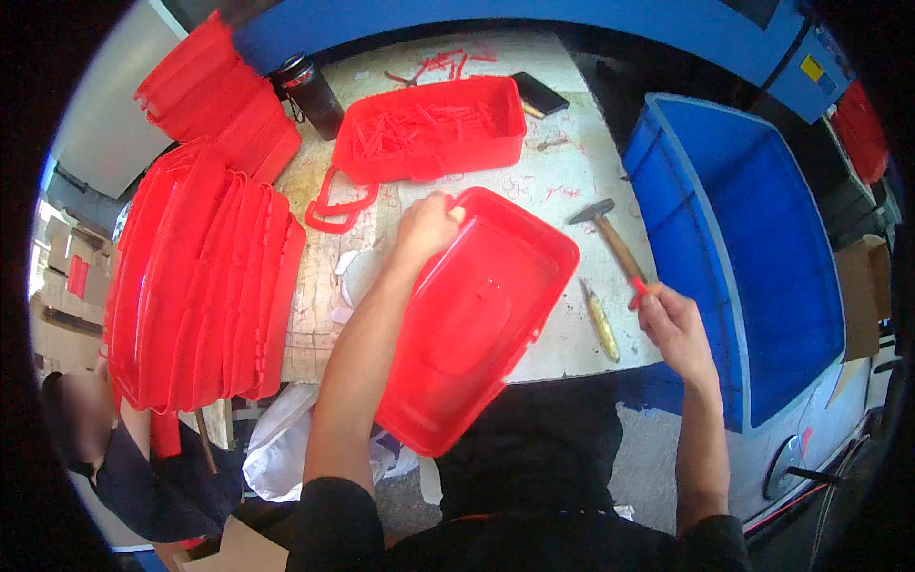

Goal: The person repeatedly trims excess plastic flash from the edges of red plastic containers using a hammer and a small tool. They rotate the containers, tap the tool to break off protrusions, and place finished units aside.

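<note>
My left hand (429, 227) is closed over the far left edge of a red plastic box (457, 315). The box is tilted toward me, its hollow inside facing up, and its near end hangs past the table edge. Something pale yellow shows at a fingertip of that hand. To the right, my right hand (672, 329) grips the wooden handle of a hammer (618, 246), whose metal head points away from me over the table. A bit of red shows on the handle by my fingers. Between box and right hand lies a knife (600, 324) with a yellowish wrapped handle.
A red bin (429, 157) of red plastic scraps stands at the back, near a black bottle (313, 95) and a phone (539, 92). Stacked red boxes (200, 286) rise at left. A blue crate (701, 238) stands at right. Another person (152, 477) is at lower left.
</note>
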A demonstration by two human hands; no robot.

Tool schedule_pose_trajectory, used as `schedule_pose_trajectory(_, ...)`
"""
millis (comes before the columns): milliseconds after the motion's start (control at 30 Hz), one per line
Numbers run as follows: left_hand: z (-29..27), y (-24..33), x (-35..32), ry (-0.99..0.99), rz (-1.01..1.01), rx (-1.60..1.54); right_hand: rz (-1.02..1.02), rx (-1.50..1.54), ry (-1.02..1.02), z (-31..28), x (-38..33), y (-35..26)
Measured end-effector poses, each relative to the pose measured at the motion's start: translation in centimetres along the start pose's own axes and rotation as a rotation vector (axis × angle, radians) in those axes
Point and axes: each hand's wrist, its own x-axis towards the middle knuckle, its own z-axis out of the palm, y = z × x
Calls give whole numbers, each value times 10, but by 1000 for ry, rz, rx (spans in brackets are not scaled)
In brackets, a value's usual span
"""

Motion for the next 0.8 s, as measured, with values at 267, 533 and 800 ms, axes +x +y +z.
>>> schedule_pose_trajectory(267,-64,-29,-99,-273,-243,170,-501,-620,-17,99,96,-35)
schedule_pose_trajectory(533,-79,-78,-111,-154,-348,-142,-504,-479,198,150,147,-48)
schedule_pose_trajectory(800,-125,-83,-133,-365,-491,7,-593,-583,-157,137,130,-65)
